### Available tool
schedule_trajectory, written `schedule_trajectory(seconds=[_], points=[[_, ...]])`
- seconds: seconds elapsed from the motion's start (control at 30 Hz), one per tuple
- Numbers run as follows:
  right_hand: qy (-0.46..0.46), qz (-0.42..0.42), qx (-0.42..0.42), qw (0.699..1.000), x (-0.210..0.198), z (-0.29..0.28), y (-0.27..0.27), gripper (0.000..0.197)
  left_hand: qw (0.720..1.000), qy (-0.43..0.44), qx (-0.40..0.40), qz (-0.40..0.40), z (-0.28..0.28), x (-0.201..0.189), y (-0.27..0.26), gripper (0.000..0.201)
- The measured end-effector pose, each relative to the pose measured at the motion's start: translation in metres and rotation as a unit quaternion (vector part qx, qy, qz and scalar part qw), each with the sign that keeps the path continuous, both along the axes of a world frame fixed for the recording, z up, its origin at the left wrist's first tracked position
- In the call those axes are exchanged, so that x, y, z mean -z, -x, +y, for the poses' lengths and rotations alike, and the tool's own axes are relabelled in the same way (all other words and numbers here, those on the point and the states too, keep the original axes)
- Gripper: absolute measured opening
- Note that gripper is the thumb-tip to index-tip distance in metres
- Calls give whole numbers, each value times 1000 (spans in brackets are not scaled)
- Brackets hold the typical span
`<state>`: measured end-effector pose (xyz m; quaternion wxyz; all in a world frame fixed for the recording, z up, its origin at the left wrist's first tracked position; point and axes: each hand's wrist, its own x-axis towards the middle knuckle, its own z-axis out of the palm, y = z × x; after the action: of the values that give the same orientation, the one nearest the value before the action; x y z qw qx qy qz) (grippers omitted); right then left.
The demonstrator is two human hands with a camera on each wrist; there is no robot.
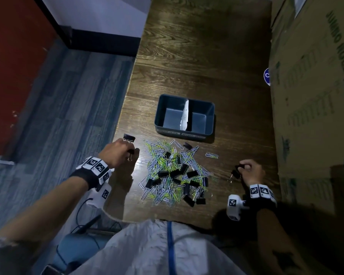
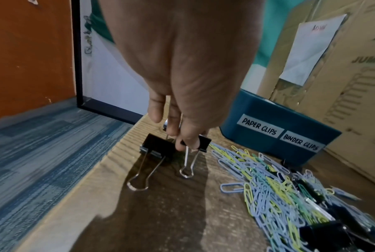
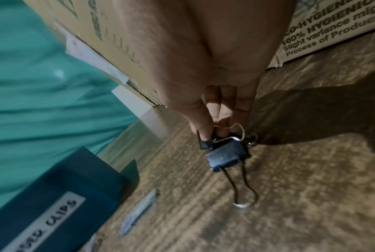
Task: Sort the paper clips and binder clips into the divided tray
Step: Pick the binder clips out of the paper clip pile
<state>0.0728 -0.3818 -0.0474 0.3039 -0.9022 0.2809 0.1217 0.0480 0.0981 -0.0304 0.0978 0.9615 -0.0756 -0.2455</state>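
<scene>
Item: divided tray (image 1: 212, 118), dark blue, standing on the surface (image 1: 197, 56) at the far side of the pile, both compartments showing bare floor; a white paper divider (image 1: 185, 114) ran near-to-far down its middle. Labels on the near wall read PAPER CLIPS on the left and BINDER CLIPS on the right. Item: mixed pile (image 1: 175, 173) of pastel paper clips and black binder clips, lying between our two hands. Item: left hand (image 1: 116, 153), at the left edge of the surface, fingers (image 2: 171, 124) pinched on a black binder clip (image 2: 200, 143), its wire handle pointing back toward us; a second binder clip (image 2: 158, 146) lay just beside it on the surface. Item: right hand (image 1: 251, 171), right of the pile, fingers (image 3: 200, 119) closed on binder clips (image 3: 225, 156), one hanging with its handle pointing down. We judged the binder compartment to lie far and left of the right hand, which was the nearer one; the left hand would have to cross the paper-clip side.
</scene>
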Motion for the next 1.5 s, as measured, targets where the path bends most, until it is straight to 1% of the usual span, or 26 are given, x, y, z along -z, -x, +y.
schedule_trajectory(seconds=[0.17, 0.23, 0.3, 0.37, 0.4, 0.47, 0.5, 0.53, 0.6, 0.67, 0.73, 0.8, 0.83, 0.9, 0.97, 1.07, 1.13, 1.17, 1.23, 1.3, 1.33, 1.4, 1.5], points=[[23, -8, -11, 1000, 12, 1, 1, 23, 1000, 0, -27, -11, -9, 0, 5, 32], [68, -15, -18, 997, 9, 7, 2, 23, 998, -14, -30, -49, -16, -2, 7, 36], [119, -50, -40, 991, 5, 21, 4, 23, 995, -30, -10, -97, -29, -3, 7, 38], [115, -85, -77, 987, 0, 41, 4, 23, 994, -28, 17, -109, -44, -3, 5, 41], [89, -90, -108, 986, -1, 53, 3, 24, 996, -17, 16, -91, -54, -1, 5, 48], [28, -75, -171, 982, 0, 81, 1, 29, 1000, 4, -20, -11, -73, 5, 6, 68], [13, -68, -199, 978, 2, 95, 1, 33, 999, 12, -42, 29, -82, 9, 7, 74], [7, -66, -224, 972, 3, 110, 1, 36, 996, 21, -60, 57, -91, 13, 8, 78], [-3, -67, -275, 959, 5, 138, 4, 42, 995, 37, -63, 73, -108, 18, 11, 78], [-1, -78, -335, 939, 6, 159, 6, 50, 996, 41, -36, 74, -120, 21, 15, 76], [35, -84, -390, 916, 7, 171, 4, 67, 997, 32, -2, 67, -128, 21, 16, 74], [75, -59, -437, 894, 9, 174, 1, 82, 998, 27, 24, 47, -132, 19, 16, 71], [86, -44, -456, 885, 11, 174, 0, 83, 998, 32, 34, 39, -134, 17, 15, 70], [104, -36, -479, 871, 12, 172, -3, 74, 997, 51, 46, 24, -133, 13, 15, 74], [117, -44, -481, 868, 13, 168, -4, 63, 997, 68, 39, -11, -130, 9, 17, 72], [98, -50, -454, 884, 12, 163, -6, 48, 996, 60, 12, -64, -127, 0, 26, 52], [71, -45, -425, 901, 12, 160, -7, 44, 998, 28, -8, -58, -122, -3, 37, 45], [61, -41, -412, 908, 10, 158, -7, 42, 999, 11, -19, -41, -118, -3, 43, 46], [57, -40, -398, 915, 8, 158, -7, 43, 999, -3, -37, 8, -106, -1, 55, 55], [58, -42, -393, 917, 5, 158, -8, 45, 999, 23, -32, 38, -96, 2, 65, 61], [58, -41, -389, 919, 4, 158, -8, 43, 998, 43, -20, 37, -93, 4, 68, 61], [55, -36, -376, 924, 3, 160, -9, 40, 997, 72, 1, 19, -93, 7, 73, 54], [60, -21, -371, 926, 3, 162, -11, 50, 996, 91, -1, -6, -101, 10, 71, 38]])
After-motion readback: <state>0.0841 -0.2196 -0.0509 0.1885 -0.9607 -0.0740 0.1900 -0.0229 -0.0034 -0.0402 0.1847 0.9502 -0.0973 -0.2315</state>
